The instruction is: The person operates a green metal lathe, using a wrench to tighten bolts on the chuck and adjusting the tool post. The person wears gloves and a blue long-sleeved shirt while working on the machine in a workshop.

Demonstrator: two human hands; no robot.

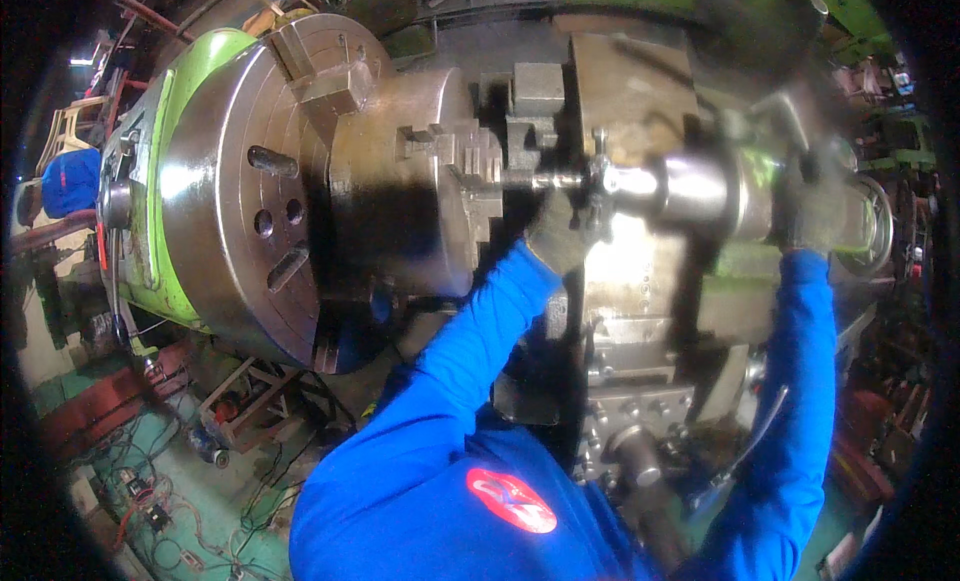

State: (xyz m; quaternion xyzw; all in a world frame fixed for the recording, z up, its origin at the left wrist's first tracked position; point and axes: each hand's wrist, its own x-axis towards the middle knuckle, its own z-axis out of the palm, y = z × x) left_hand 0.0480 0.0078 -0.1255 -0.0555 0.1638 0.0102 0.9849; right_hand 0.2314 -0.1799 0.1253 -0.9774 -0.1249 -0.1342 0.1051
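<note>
My left hand (558,233), in a dark work glove, is closed just below a threaded rod (545,181) between the lathe chuck (400,186) and the tailstock quill (690,189). Beside its fingers, an upright cross-bar (600,186) sits where the rod meets the shiny quill end. The fingertips are partly hidden, so what they grip is unclear. My right hand (815,211), gloved too, is at the tailstock (755,196), close to its handwheel (878,226). Motion blurs its fingers and a pale lever-like shape (785,116) above it.
A large slotted faceplate (240,181) stands left of the chuck, against the green headstock (160,271). Below the quill lie the carriage (640,356) and a bolted tool post (640,411). Cables (170,521) and a metal frame (250,406) are on the green floor at lower left.
</note>
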